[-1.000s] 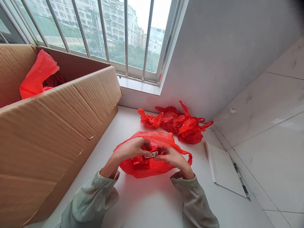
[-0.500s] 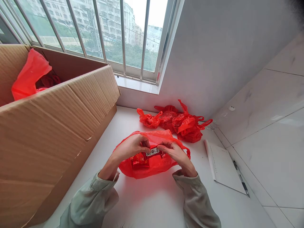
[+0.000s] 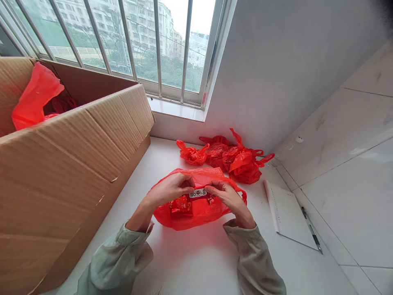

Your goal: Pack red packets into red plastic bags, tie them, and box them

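A red plastic bag (image 3: 196, 215) lies open on the white counter (image 3: 196, 262) in front of me, with red wrapped items inside. My left hand (image 3: 167, 190) and my right hand (image 3: 225, 196) pinch the two ends of a small white-labelled packet (image 3: 198, 193) over the bag's mouth. Both hands are closed on it. Pale green sleeves cover my forearms.
A large open cardboard box (image 3: 61, 164) with red bags inside stands at the left. Several tied red bags (image 3: 229, 157) lie by the wall under the window. A notepad (image 3: 287, 217) and a pen (image 3: 311, 231) rest at the right.
My hands and the packet have shifted slightly up and away from me over the bag. The packet's label now faces up more squarely.
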